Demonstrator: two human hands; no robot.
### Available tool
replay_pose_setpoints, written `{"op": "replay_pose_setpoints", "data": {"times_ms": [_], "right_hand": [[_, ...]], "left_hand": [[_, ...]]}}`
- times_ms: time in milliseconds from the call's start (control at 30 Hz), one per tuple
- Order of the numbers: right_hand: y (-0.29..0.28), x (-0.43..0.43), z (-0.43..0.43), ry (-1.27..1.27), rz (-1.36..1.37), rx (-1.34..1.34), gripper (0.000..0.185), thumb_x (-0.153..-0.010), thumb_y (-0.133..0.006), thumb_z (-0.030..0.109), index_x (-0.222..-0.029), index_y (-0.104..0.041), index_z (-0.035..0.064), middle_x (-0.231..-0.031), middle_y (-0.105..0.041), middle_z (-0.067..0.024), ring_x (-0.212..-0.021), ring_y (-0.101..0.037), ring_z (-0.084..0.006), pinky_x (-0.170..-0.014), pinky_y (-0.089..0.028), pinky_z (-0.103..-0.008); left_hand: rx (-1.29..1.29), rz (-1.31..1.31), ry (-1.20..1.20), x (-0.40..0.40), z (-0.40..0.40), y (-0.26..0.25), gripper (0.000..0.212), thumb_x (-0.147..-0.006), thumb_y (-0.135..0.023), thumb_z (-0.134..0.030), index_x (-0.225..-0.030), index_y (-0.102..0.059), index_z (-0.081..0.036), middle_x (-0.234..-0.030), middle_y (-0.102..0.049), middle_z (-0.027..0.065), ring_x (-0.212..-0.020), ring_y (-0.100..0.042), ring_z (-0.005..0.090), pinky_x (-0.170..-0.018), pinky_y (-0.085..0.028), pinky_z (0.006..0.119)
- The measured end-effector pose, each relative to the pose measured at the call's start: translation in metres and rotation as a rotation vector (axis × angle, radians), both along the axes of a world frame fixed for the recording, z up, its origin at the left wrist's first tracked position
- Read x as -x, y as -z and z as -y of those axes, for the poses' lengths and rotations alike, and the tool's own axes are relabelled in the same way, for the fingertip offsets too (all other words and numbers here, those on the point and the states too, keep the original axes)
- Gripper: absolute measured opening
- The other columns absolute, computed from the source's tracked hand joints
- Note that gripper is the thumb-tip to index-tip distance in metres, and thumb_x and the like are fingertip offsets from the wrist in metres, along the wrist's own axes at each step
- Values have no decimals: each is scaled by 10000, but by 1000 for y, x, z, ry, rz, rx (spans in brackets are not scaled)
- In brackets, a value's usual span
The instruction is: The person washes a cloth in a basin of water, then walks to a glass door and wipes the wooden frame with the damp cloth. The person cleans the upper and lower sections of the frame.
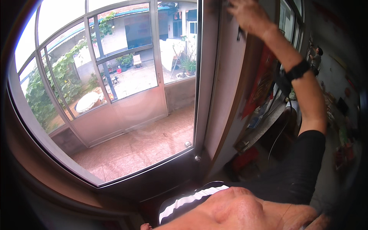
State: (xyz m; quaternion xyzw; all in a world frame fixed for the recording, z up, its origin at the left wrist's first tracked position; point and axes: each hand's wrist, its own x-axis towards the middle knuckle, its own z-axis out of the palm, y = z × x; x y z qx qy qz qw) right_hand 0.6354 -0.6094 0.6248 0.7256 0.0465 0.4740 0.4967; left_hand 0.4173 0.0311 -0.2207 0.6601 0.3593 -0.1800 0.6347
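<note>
My right hand (250,17) is raised at the top, beside the pale frame (224,66) to the right of a large glass door pane (138,120). It is blurred, and its fingers run towards the picture's edge. A small dark object (240,34) shows just below the palm; whether the hand touches it or holds anything is unclear. A black band with a dark box (296,73) is on the wrist. At the bottom edge, a small piece of skin (146,226) looks like fingertips of my left hand; the rest is hidden. A round metal knob (197,158) sits low on the door's dark frame.
Right of the frame are a red hanging (258,83), a stone-topped ledge (258,132) and a thin cable (277,138). Farther right, another person (316,59) stands with raised arms by a wall. Beyond the glass are a tiled floor, a framed glass partition (153,26) and a yard with plants.
</note>
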Motion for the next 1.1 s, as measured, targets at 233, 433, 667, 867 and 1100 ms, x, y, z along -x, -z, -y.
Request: {"op": "replay_pose_setpoints", "data": {"times_ms": [233,433,667,867,1100], "right_hand": [[214,25,-10,-157,-700,-63,104,-747,-606,70,-744,-708,93,-1007,-650,-91,-1036,-605,-225,-956,-478,-344],[148,3,-21,-542,-389,-354,144,-862,-616,72,-986,-685,97,-1132,-648,-138,-947,-679,-278,-793,-559,-364],[-19,-31,-46,-1173,79,-743,265,-900,-566,44,-1160,-612,16,-1158,-592,-167,-942,-629,-260,-790,-537,-360],[-104,-110,-27,-1072,750,-368,308,-927,-570,113,-1202,-524,-18,-1043,-549,-191,-781,-603,-266,-675,-516,-404],[-147,-175,-53,-959,739,-595,410,-943,-547,222,-1282,-469,5,-1153,-507,-217,-959,-554,-318,-826,-459,-454]], "left_hand": [[-500,431,193,-31,1,14,167,-847,-627,-356,-841,-604,-191,-717,-534,-45,-592,-488,122,-392,-335,312],[-228,163,85,-37,-36,-6,245,-854,-597,-399,-788,-589,-163,-640,-530,0,-508,-491,180,-393,-351,321],[-158,-93,16,7,-42,14,252,-866,-586,-374,-795,-588,-133,-622,-541,26,-475,-499,192,-394,-369,320],[-119,-113,-86,25,-22,13,213,-879,-586,-319,-839,-600,-110,-642,-559,37,-483,-511,179,-405,-391,314],[-111,-134,-231,76,-30,20,174,-894,-586,-254,-891,-614,-83,-666,-580,49,-491,-525,163,-418,-418,308]]}}
